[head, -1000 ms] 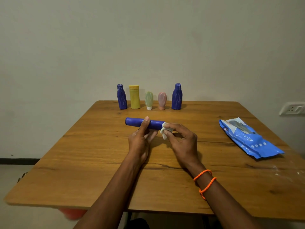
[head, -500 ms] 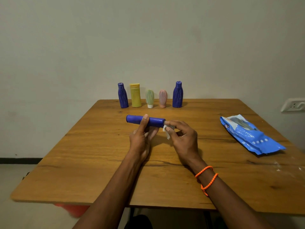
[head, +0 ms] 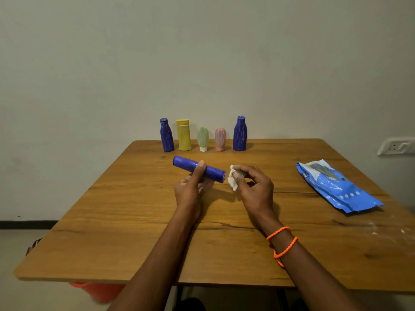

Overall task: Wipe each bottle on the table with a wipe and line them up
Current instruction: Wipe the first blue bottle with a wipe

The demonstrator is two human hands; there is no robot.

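My left hand point(head: 190, 189) grips a long blue cylindrical bottle point(head: 186, 165) held sideways above the wooden table point(head: 139, 221). My right hand point(head: 253, 189) pinches a crumpled white wipe point(head: 232, 179) just right of the bottle's end, a small gap apart from it. Along the far edge stands a row of upright bottles: a blue one point(head: 166, 138), a yellow one point(head: 183, 134), a small green one point(head: 203, 138), a small pink one point(head: 220, 138) and another blue one point(head: 240, 136).
A blue pack of wipes point(head: 336, 187) lies on the right side of the table. A wall socket point(head: 396, 146) sits on the wall at the right. Something orange point(head: 98, 290) shows below the table's front edge.
My right hand has drawn the wipe off the bottle's right end, so a gap now shows. The left hand has tilted the bottle so its right end faces me more.
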